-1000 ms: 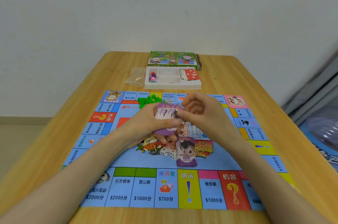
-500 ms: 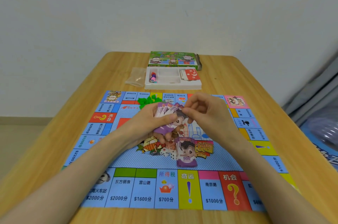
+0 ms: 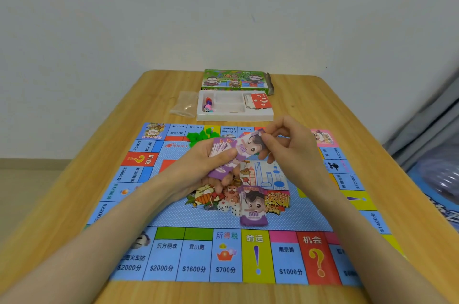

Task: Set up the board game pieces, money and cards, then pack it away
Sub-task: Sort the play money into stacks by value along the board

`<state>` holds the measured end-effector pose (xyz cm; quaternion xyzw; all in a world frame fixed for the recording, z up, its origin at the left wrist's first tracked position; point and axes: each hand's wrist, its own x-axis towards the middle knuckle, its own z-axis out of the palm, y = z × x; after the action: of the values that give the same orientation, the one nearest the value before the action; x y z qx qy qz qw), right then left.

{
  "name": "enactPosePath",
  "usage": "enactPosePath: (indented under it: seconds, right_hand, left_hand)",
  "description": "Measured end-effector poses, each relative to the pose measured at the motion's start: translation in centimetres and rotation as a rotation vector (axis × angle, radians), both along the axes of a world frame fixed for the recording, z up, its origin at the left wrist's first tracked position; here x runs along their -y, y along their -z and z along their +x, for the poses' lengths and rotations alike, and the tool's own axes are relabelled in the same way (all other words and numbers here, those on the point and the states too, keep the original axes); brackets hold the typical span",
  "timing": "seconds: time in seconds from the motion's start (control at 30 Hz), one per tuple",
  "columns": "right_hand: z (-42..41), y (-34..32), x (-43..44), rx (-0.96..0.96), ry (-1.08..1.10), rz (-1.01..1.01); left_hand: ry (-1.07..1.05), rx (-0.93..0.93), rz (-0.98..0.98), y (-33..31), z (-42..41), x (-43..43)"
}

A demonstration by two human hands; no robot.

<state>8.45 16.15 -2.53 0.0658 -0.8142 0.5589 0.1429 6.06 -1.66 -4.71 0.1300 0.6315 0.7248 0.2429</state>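
Two hands share the purple money: the left hand [image 3: 198,169] grips a fanned stack of notes [image 3: 219,148], thumb laid across it, likely so single bills peel off cleanly, while the right hand [image 3: 290,147] pinches the top note [image 3: 248,146] by its end. Just below both hands, nearer the person, a small pile [image 3: 253,206] lies on the board [image 3: 173,254], probably a counted share.

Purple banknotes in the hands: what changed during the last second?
The right hand pinches one purple note and has drawn it rightward, partly out of the bundle that the left hand grips. The 500 note on the board and the white tray stayed.
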Motion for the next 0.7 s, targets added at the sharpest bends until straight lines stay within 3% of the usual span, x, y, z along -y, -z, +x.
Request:
enactPosePath:
  seconds: [0.17,0.33,0.5,0.7]
  right_hand:
    - [-0.4,-1.0,-1.5,0.064,0.02,-0.156]
    - [0.2,-1.4,-1.7,0.366,-0.371,0.292]
    - [0.2,-0.2,-0.6,0.349,-0.464,0.527]
    - [0.1,0.8,-0.3,0.24,-0.438,0.652]
  left_hand:
    - [-0.049,0.011,0.018,0.1,-0.2,0.1]
    - [-0.074,0.013,0.038,-0.1,-0.2,0.1]
    - [-0.079,0.022,0.027,-0.1,-0.1,0.0]
    - [-0.071,0.024,0.029,-0.2,-0.1,0.0]
